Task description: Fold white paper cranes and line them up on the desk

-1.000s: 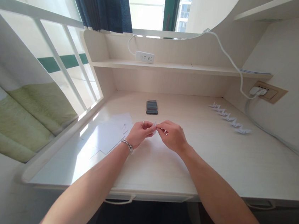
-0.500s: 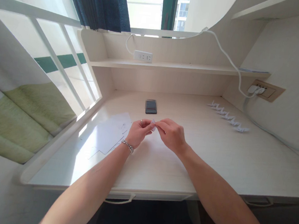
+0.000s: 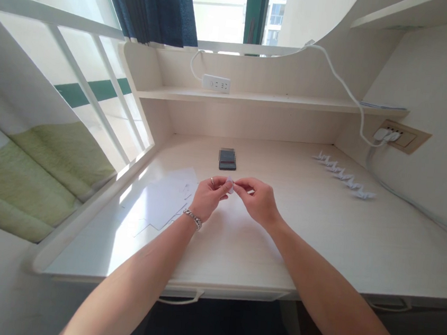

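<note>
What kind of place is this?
Likely a dorm-room or bedroom study nook: a built-in pale desk with a shelf and power strip, a railed bed beside it, a curtained window behind. The left hand and right hand pinch a small folded paper over the desk.

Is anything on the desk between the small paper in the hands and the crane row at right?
Nothing visible. The left hand and right hand pinch the small paper; the desk between it and the crane row shows bare wood. The phone lies farther back.

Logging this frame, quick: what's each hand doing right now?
Left hand: pinched shut on the small folded paper.
Right hand: pinched shut on the same paper.
</note>
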Action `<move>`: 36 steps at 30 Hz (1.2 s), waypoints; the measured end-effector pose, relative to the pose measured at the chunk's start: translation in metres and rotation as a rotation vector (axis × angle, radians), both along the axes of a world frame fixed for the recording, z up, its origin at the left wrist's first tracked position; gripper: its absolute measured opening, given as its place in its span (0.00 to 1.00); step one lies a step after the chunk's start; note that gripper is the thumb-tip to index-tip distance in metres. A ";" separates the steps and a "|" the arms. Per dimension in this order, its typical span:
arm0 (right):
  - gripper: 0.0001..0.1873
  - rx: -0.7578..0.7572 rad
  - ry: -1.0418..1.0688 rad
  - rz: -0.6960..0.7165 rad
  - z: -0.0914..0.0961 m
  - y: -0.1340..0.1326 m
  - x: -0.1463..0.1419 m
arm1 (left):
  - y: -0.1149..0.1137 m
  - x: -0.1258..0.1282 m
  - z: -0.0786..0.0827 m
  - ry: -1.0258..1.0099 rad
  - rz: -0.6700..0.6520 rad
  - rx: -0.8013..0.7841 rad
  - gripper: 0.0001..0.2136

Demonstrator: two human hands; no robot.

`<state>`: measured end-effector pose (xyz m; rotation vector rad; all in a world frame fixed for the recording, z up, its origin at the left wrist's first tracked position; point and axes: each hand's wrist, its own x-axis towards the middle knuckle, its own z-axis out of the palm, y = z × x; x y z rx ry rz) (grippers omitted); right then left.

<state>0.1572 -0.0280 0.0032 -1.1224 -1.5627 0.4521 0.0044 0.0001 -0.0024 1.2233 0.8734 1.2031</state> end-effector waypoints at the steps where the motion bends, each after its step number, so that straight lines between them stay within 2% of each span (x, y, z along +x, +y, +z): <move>1: 0.07 -0.031 0.031 0.012 0.001 0.000 0.000 | 0.000 0.000 -0.001 -0.002 -0.007 0.002 0.16; 6: 0.09 -0.111 0.076 0.033 0.004 0.000 0.000 | 0.001 -0.001 -0.004 -0.017 -0.013 0.003 0.15; 10: 0.09 -0.075 0.034 0.051 0.003 0.000 0.001 | 0.001 -0.001 -0.003 -0.001 -0.007 -0.002 0.15; 16: 0.09 0.015 -0.198 -0.043 0.001 0.000 0.001 | -0.001 0.002 0.000 0.038 0.013 0.000 0.16; 21: 0.09 0.040 -0.382 -0.119 0.002 -0.002 0.003 | 0.000 0.002 -0.004 0.084 -0.016 0.042 0.16; 25: 0.10 0.030 -0.453 -0.135 0.005 -0.002 0.006 | 0.001 0.002 -0.006 0.119 -0.029 0.065 0.15; 31: 0.09 -0.030 -0.394 -0.074 0.006 -0.001 0.006 | -0.001 0.004 -0.001 0.108 -0.028 0.062 0.14; 36: 0.09 -0.090 -0.160 0.042 0.005 0.001 0.007 | -0.002 0.002 0.003 0.069 -0.054 0.042 0.12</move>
